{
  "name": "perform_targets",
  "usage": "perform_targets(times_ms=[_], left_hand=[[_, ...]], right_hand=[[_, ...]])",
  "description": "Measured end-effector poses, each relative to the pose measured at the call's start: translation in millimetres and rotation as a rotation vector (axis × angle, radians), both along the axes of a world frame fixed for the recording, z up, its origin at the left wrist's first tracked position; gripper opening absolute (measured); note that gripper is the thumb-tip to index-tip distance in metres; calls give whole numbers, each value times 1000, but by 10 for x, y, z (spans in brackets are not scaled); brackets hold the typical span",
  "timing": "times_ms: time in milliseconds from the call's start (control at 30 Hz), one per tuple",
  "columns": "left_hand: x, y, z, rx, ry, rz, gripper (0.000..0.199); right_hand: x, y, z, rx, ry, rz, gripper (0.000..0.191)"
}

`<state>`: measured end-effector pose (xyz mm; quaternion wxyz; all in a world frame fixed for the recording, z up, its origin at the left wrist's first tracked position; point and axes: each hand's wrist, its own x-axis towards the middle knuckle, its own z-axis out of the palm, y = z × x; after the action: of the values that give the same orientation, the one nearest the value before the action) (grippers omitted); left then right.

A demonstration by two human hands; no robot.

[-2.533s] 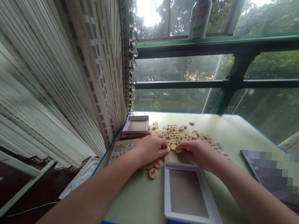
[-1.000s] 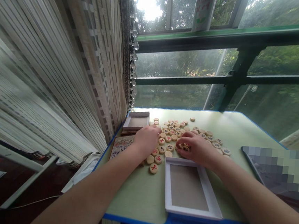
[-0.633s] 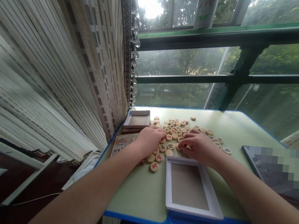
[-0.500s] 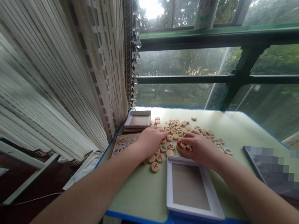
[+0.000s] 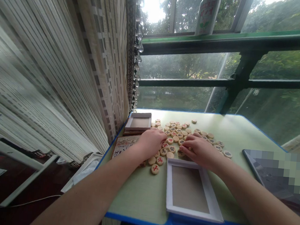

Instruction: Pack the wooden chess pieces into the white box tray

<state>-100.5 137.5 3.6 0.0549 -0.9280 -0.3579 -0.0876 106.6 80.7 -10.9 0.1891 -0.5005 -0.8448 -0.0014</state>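
Note:
Several round wooden chess pieces (image 5: 175, 139) with red or black characters lie spread over the light green table (image 5: 137, 192). My left hand (image 5: 153, 140) rests over the left part of the spread, fingers bent down among the pieces; what its fingertips touch is hidden. On the right side of the spread is my right hand (image 5: 198, 148), its fingers bent, with a black-marked piece (image 5: 180, 152) just by its fingertips. An open white box tray (image 5: 170, 187) lies in front of my right hand, with only its grey bottom inside.
At the table's left edge are a smaller white box tray (image 5: 138, 129) and a printed chess box (image 5: 122, 145). A dark flat device (image 5: 255, 167), partly pixelated, lies at the right. A can (image 5: 208, 14) stands on the window ledge; a curtain (image 5: 92, 51) hangs left.
The fingers of my right hand have shifted slightly, and the piece near them shows more to the left and lower. A red-marked piece beside my left hand is more visible. The view has tilted slightly.

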Motion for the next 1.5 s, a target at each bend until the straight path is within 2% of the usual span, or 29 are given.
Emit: perform_targets(times_ms=[300, 567, 833, 1233, 1333, 1500], left_hand=[[16, -8, 8, -17, -12, 6, 24], [21, -3, 31, -38, -14, 2, 23], [6, 36, -16, -76, -109, 42, 30], [-8, 62, -24, -77, -83, 33, 32], [-35, 79, 2, -74, -102, 73, 38], [-57, 83, 69, -41, -37, 184, 27]], right_hand=[[31, 37, -38, 71, 28, -45, 29], [-10, 62, -121, 23, 37, -60, 36], [-8, -19, 24, 35, 42, -35, 19], [24, -4, -16, -12, 28, -64, 25], [21, 0, -25, -40, 21, -59, 28], [30, 18, -32, -32, 55, -90, 19]])
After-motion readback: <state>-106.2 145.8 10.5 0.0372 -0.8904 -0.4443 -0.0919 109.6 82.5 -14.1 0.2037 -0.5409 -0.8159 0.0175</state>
